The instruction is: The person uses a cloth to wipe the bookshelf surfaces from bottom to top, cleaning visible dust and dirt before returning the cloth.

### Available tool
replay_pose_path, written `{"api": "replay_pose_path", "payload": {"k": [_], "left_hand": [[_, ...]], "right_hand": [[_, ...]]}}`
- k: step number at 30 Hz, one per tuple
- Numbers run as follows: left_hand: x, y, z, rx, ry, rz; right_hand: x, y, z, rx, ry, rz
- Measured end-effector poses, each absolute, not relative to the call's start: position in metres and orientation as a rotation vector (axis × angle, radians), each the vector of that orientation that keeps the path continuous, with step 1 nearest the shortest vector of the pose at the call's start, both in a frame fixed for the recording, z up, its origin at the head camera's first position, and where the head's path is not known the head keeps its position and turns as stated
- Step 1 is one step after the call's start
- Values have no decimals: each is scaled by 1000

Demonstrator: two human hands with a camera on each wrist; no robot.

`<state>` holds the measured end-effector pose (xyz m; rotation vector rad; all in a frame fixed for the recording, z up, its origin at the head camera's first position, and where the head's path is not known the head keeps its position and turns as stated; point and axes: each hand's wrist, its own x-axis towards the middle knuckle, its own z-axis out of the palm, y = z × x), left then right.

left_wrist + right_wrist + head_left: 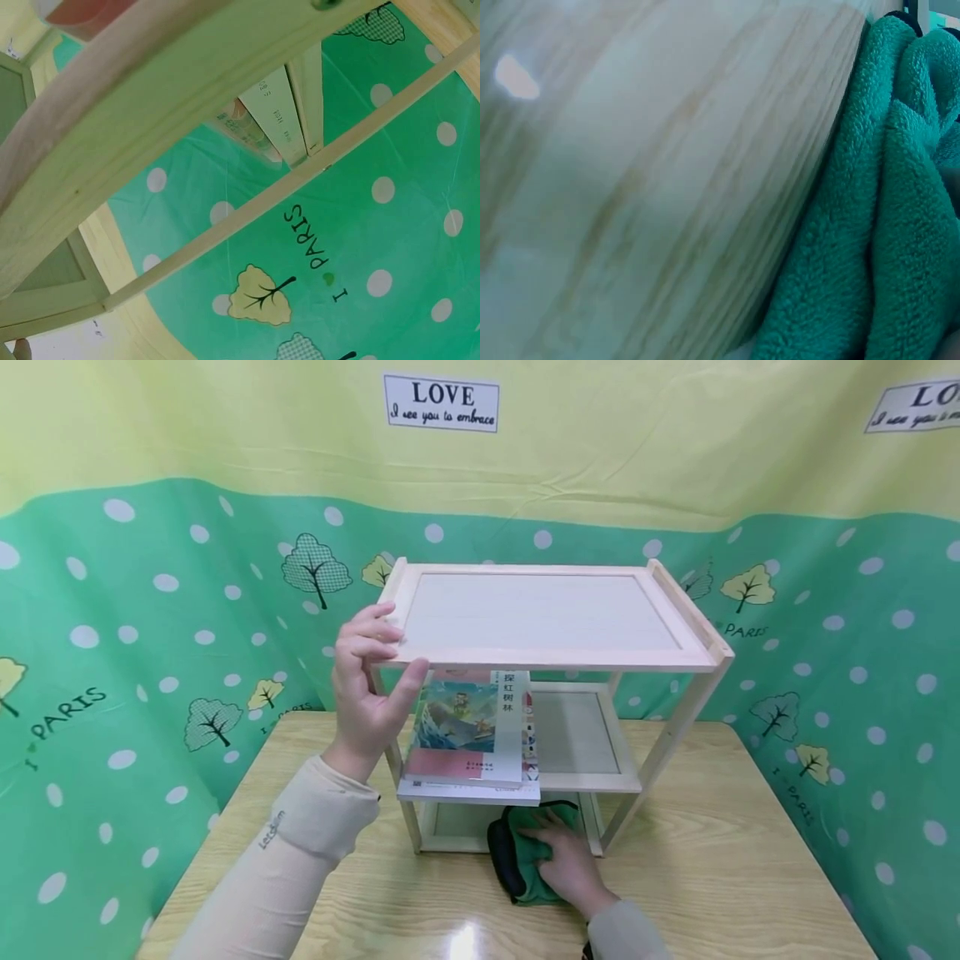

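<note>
A pale wooden three-tier shelf (547, 610) stands on the table. My left hand (367, 677) grips the left front corner of its top, fingers over the upper face and thumb at the front edge. In the left wrist view a shelf rail (112, 150) crosses close to the camera; that hand is mostly out of sight. Low at the front, my right hand (567, 864) holds a bunched green cloth (528, 860) with black edging, by the bottom tier's front edge. The plush folds of the cloth (840, 210) fill the right wrist view's right side, where the fingers are mostly hidden.
Stacked books (465, 727) lie on the left of the middle tier, jutting past its front edge. The light wood-grain table (697, 827) extends on both sides of the shelf. A green and yellow printed curtain (187, 652) surrounds the back and sides.
</note>
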<state>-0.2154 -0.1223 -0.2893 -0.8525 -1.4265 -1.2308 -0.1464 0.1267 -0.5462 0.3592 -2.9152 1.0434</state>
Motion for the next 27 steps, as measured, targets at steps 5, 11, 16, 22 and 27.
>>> {"api": "replay_pose_path", "payload": {"k": [5,11,16,22,27], "left_hand": [[-216,-122,-290,-851,-1422,-1238],[-215,-122,-289,-855,-1419,-1246],[-215,-122,-289,-859,-1422,-1246],[-216,-122,-289,-855,-1416,-1250],[-216,-122,-289,-854,-1412,-1249]], "right_hand": [[-146,122,-544,421,-2931,950],[-147,118,-543,445,-2938,905],[-149,114,-540,476,-2969,900],[-149,107,-539,513,-2970,877],[-148,101,-540,517,-2961,875]]}}
